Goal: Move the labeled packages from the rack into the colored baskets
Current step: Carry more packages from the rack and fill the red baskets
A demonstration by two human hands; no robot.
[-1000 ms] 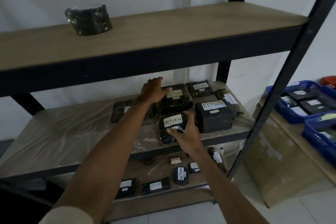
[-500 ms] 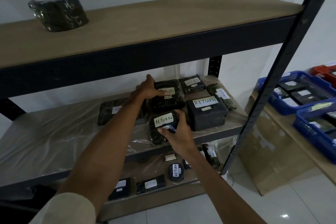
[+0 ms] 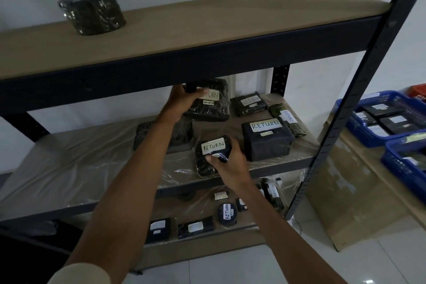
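black wrapped packages with white paper labels (image 3: 249,104) lie on the plastic-covered middle board of the dark metal rack (image 3: 207,62), most of them marked "return" in hand lettering. the biggest, a boxy black package (image 3: 267,145), sits at the right of that board. the glossy film-wrapped package (image 3: 212,110) is in the left hand (image 3: 182,102), thumb across its label and fingers curled behind it, held tilted up above the back of the board. the small black package (image 3: 214,148) is gripped by the right hand (image 3: 230,165) near the board's front edge, thumb on its lower end and fingers wrapped round the far side.

a second ago the film-wrapped one lay flat under the left hand. now it is raised, and the small one is gripped as before.

the raised package's top edge and the left fingertips vanish behind the upper shelf beam. the blue plastic baskets (image 3: 373,97) at the right are cut off by the frame, and most labels on the bottom board are too small to read.
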